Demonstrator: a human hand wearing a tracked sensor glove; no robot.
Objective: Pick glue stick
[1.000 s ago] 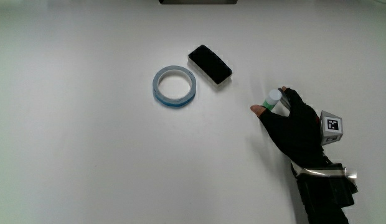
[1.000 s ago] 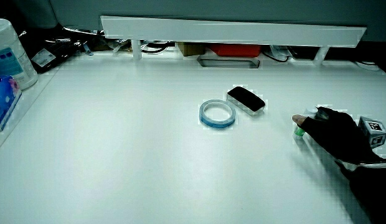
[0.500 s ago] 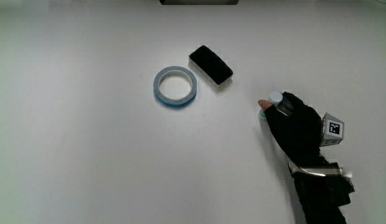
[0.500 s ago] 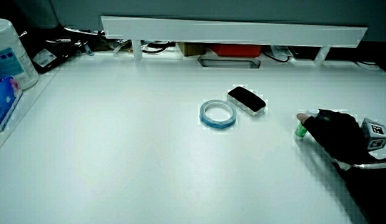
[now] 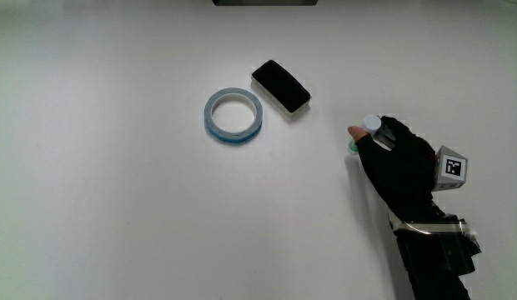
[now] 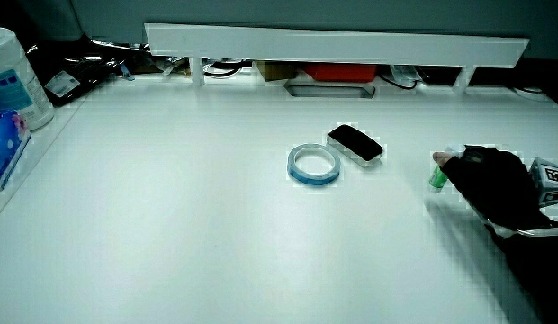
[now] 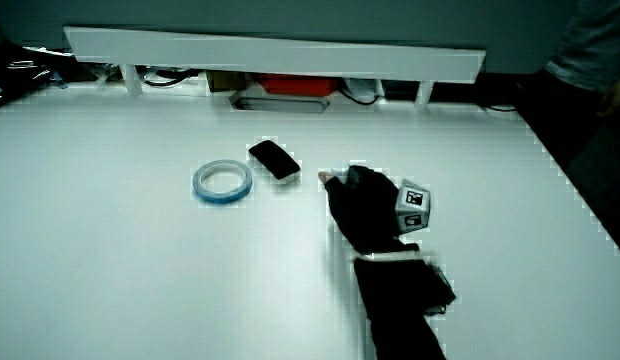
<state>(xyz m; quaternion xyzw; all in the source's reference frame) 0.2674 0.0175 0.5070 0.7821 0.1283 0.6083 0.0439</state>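
The glue stick [image 5: 368,127] is a small white tube with a green base [image 6: 435,181], standing upright in the grip of the gloved hand [image 5: 400,162]. The thumb and fingers close around it, with the white cap showing above them in the main view. In a side view the green base [image 6: 435,181] hangs slightly above the white table. The hand [image 7: 360,205] hides the stick in a side view. A patterned cube [image 5: 451,167] sits on the back of the hand.
A blue tape ring [image 5: 233,116] lies flat on the table, with a black eraser-like block [image 5: 281,87] beside it. Both are apart from the hand. A low white partition [image 6: 333,45] runs along the table's edge farthest from the person. White containers [image 6: 13,81] stand at a table corner.
The hand has tightened on the glue stick, tilted it upright and raised it slightly off the table. The tape ring and black block have not moved.
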